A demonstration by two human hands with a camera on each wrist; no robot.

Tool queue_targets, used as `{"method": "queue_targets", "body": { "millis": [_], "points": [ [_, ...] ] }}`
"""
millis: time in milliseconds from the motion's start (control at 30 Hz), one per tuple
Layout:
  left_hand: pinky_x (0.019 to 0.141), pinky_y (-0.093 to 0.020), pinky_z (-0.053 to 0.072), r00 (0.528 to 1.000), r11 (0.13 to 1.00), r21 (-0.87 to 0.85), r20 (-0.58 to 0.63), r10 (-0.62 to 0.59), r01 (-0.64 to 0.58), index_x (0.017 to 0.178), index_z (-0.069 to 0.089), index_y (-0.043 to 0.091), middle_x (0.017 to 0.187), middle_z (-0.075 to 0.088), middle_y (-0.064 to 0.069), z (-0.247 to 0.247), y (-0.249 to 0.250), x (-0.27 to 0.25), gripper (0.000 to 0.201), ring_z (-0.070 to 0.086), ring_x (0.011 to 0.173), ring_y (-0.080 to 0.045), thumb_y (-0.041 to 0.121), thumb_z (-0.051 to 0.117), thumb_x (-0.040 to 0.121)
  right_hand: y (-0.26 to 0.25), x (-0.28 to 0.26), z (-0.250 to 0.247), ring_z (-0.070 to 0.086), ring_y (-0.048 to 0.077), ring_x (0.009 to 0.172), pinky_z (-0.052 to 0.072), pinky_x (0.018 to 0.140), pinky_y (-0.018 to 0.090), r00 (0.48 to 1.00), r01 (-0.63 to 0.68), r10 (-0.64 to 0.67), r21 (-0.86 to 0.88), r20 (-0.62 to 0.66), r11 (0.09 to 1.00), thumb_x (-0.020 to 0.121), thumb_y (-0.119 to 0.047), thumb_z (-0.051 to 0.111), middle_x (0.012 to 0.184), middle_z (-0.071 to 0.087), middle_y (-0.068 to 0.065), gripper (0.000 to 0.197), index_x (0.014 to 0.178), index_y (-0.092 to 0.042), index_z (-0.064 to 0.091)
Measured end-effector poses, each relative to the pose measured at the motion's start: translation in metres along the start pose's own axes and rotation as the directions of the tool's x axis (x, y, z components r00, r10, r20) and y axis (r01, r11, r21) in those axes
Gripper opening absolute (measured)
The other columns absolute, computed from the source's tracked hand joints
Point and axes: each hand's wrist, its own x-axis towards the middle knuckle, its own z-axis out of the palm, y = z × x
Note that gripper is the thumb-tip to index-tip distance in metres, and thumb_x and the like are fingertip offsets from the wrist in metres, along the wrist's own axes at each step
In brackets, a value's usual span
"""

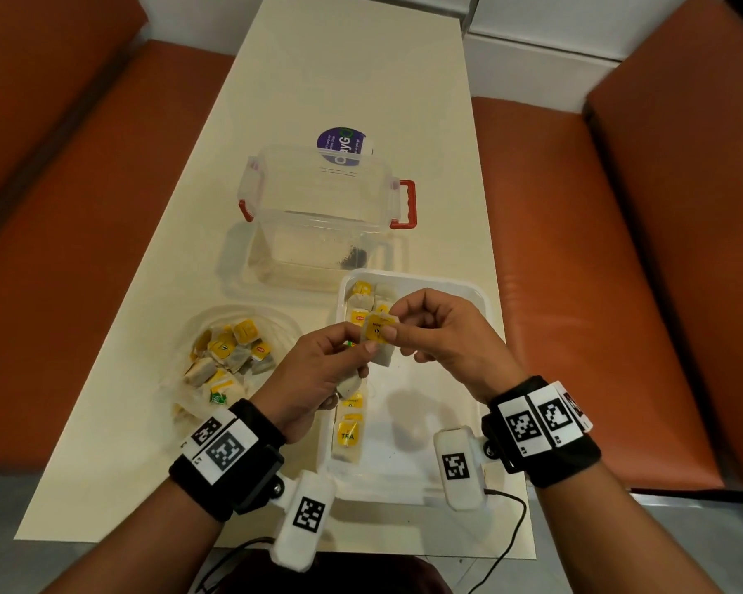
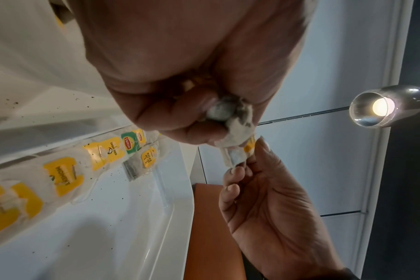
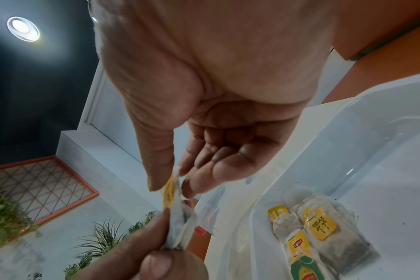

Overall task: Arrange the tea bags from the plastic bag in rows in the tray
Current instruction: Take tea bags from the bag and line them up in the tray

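Two hands meet above a white tray (image 1: 481, 293) on a cream table (image 1: 352, 79), sharing one tea bag (image 1: 378, 336) between them. The left hand (image 1: 318, 370) pinches the lower end of the tea bag with thumb and forefinger, while its remaining fingers curl round a second, crumpled tea bag (image 2: 224, 111), seen clearly in the left wrist view. The right hand (image 1: 442, 336) pinches the yellow-tagged upper end of the shared tea bag between thumb and forefinger; its other fingers hang loosely curled and hold nothing, as the right wrist view shows.

Inside the tray, a row of tea bags (image 1: 348, 435) with yellow tags runs along the tray's left wall, partly hidden under the left hand, from the near end to the far end. The tags read "TEA", "INSPIRED" and "RELAX" where legible, and one at the far end bears a green label (image 2: 130, 145). Dark specks of loose tea dot the tray floor.

Just left of the tray lies the clear plastic bag (image 1: 275, 323), open, with a heap of loose tea bags (image 1: 228, 358) inside it, most with yellow tags and one with a green tag. Beyond the tray stands a clear plastic container (image 1: 318, 216) with red clasps; beyond that, a round purple label (image 1: 342, 143) shows over its far rim. Orange cushioned benches (image 1: 575, 272) flank the table to either side of the tray. Black wristbands with printed markers (image 1: 537, 422) circle both wrists.
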Motion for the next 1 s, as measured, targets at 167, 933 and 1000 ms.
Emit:
{"method": "queue_targets", "body": {
  "millis": [167,933,1000],
  "points": [
    [0.043,-0.020,0.020,1.000,1.000,0.009,0.002,-0.027,0.027,0.104,0.071,0.012,0.064,0.055,0.004,-0.001,-0.005,-0.001,0.022,0.036,0.055,-0.012,0.028,0.070,0.090,0.003,-0.002,-0.002,0.059,0.007,0.063,0.044,0.059,0.021,1.000,-0.018,0.018,-0.024,0.024,1.000,0.084,-0.012,0.078,0.071,0.068,-0.003,0.010,0.088,-0.013,0.069],
    [0.039,-0.017,0.023,0.989,0.971,-0.206,-0.062,-0.135,0.120,0.112,0.069,0.018,0.071,0.059,0.002,-0.017,-0.007,-0.021,0.031,0.038,0.061,-0.009,0.036,0.066,0.087,0.058,0.047,-0.013,0.063,0.012,0.067,0.049,0.060,0.020,0.946,-0.298,0.322,-0.292,0.038,0.909,0.086,-0.015,0.078,0.071,0.069,0.003,0.013,0.083,-0.014,0.065],
    [0.039,-0.017,0.024,0.988,0.968,-0.218,-0.058,-0.143,0.127,0.110,0.070,0.019,0.071,0.058,0.002,-0.016,-0.006,-0.023,0.036,0.038,0.060,-0.009,0.041,0.067,0.081,0.065,0.055,-0.010,0.062,0.013,0.065,0.049,0.059,0.020,0.940,-0.320,0.340,-0.301,0.013,0.898,0.087,-0.014,0.077,0.071,0.069,0.005,0.013,0.081,-0.015,0.065]
  ]
}}
